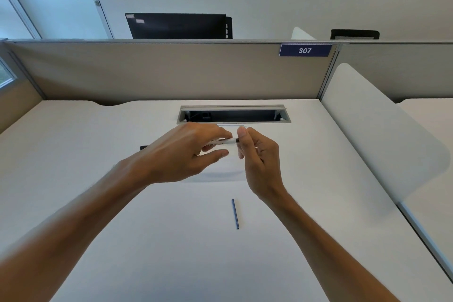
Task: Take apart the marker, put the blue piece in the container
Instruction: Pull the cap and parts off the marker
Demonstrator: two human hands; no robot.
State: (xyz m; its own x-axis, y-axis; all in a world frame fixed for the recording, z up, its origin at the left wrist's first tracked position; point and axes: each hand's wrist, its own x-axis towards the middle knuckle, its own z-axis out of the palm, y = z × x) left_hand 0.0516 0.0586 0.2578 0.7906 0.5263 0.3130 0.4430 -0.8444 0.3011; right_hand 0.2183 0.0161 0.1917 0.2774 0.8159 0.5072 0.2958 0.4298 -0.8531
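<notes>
- Marker (221,142) — white barrel with black print, held in the air above the desk (98,179) and over the container. Its long axis runs nearly level, left to right across the view; a dark end pokes out past the left hand on the left side, and the other end meets the right hand's fingertips. Which end is the tip cannot be told.
- Left hand (181,152) — wrapped over the barrel from above, thumb below and fingers on top, closed on the marker. Judged to be the steadying grip, so that the other hand can work on the end.
- Right hand (257,157) — thumb and forefinger pinched together on the marker's right end, the remaining fingers curled in. Likely pulling or twisting a part there; what sits between the fingertips is too small to make out.
- Container (230,126) — clear and shallow, mostly hidden behind both hands; only its far rim shows. Held work sits right over it, probably so loose parts fall inside.
- Blue piece (235,213) — a thin dark-blue rod lying flat on the desk, nearer the person than the hands and well apart from them. Long axis runs roughly near-to-far, slightly tilted. Not yet in the container.
- Cable tray (232,115) — open slot in the desk beyond the container; partition with a "307" tag (305,50) behind.
</notes>
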